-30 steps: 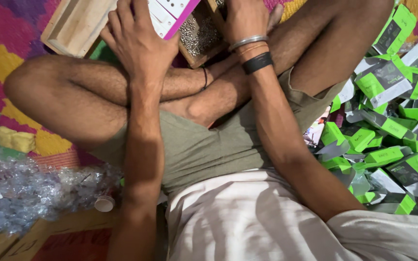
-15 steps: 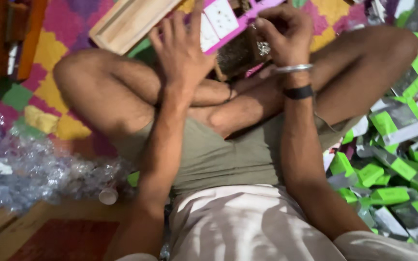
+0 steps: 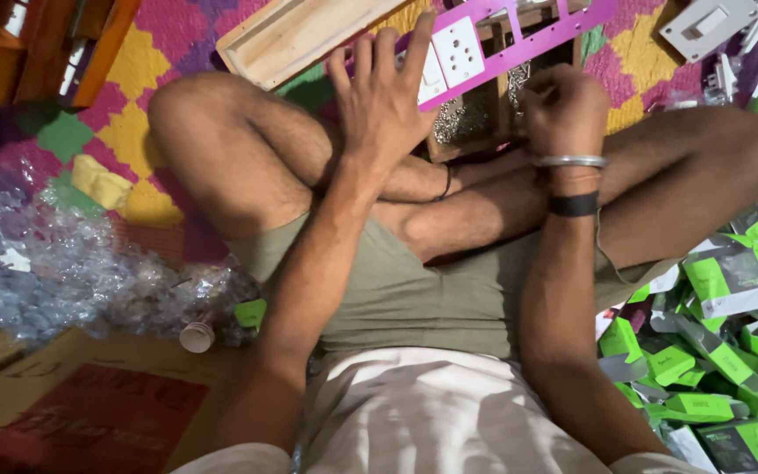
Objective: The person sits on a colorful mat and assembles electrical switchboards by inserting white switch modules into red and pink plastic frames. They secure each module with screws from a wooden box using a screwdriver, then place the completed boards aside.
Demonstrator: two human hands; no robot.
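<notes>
Nearest, below the crossed legs, a flattened cardboard box (image 3: 72, 412) lies on the floor at the left, with a heap of clear plastic wrappers (image 3: 63, 263) just beyond it. On the right of the legs is a pile of green and grey packets (image 3: 712, 351). Above the knees, the left hand (image 3: 383, 105) is spread wide, fingers splayed and released, its palm pressing on the near edge of the purple plate (image 3: 519, 44) beside a white socket (image 3: 456, 51) set in it. To the right of that plate's middle, the right hand (image 3: 563, 110), wearing a metal bangle and a black band, is clenched over a small wooden box holding small metal parts (image 3: 467, 118); what it pinches is hidden. Beyond the plate lie a wooden tray (image 3: 291, 39) to the left and a white switch (image 3: 708, 22) to the right, on a colourful mat (image 3: 160, 114).
</notes>
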